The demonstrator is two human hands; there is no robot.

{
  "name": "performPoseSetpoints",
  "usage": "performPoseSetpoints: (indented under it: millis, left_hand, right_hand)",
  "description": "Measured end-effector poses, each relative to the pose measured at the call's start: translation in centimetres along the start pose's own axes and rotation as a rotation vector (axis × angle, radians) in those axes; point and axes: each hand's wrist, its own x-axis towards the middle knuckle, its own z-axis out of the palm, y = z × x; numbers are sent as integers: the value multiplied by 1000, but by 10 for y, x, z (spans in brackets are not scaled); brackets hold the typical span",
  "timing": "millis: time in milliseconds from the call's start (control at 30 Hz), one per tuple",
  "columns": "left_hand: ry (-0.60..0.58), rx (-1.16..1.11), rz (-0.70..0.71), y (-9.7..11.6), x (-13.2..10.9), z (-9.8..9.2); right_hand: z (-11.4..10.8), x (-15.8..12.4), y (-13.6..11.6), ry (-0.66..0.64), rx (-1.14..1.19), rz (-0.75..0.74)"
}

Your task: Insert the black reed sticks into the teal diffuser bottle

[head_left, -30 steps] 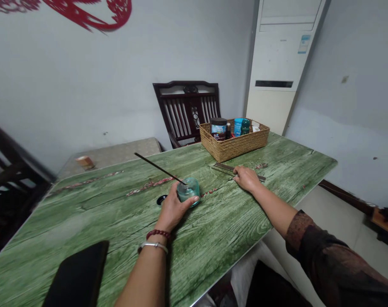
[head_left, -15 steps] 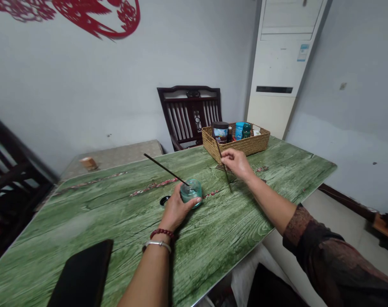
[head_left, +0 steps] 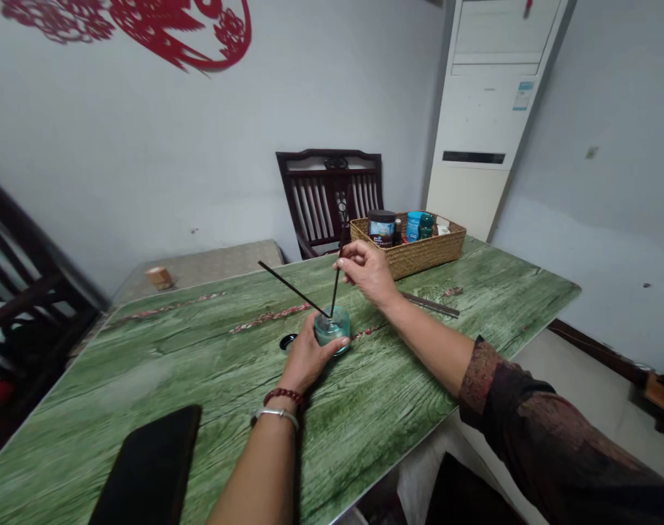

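My left hand (head_left: 310, 348) is wrapped round a small glass diffuser bottle (head_left: 336, 329) with blue-green liquid, steadying it on the table. One dark reed stick (head_left: 292, 289) leans out of the bottle's neck to the left. Between the thumb and fingers of my right hand (head_left: 366, 270) is a second dark reed stick (head_left: 336, 286), held nearly upright with its lower end at the bottle's mouth. Whether that end is inside the neck, I cannot tell. A round black cap (head_left: 288, 341) lies just left of the bottle. Several more sticks (head_left: 433, 305) lie beyond my right forearm.
A woven basket (head_left: 427, 259) with jars and bottles stands at the table's far side. Near the front left lies a dark flat case (head_left: 149, 467). The green table (head_left: 227, 386) has a dark wooden chair (head_left: 334, 193) behind it.
My right hand has moved left, bringing its stick from beside the basket to the bottle's mouth. The sticks on the table now show more fully. My left hand keeps its hold.
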Motion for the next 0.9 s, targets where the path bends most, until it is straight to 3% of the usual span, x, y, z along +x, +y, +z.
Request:
performPoseSetpoints:
  millis: [200,367,433,533,667,767,900]
  left_hand:
    - [-10,5,9,-4,1,1]
    - [-25,5,14,-4,1,1]
    - [-28,10,-1,-3,1,1]
    - [-23,11,-28,-1,1,0]
    - [-22,19,-30,-2,2,0]
    - [-32,31,-9,-4,2,0]
    - [-13,40,-1,-5,2,0]
  right_hand:
    - [10,-9,29,-37,-179,74]
    - [4,-14,32,-120,-338,67]
    - [-14,-13,29,-95,-417,42]
    - [-57,-18,29,53,-630,24]
    - [-119,-41,46,215,-1017,157]
    - [-142,-60,62,122,-1287,340]
    - [-141,-69,72,-68,-1456,386]
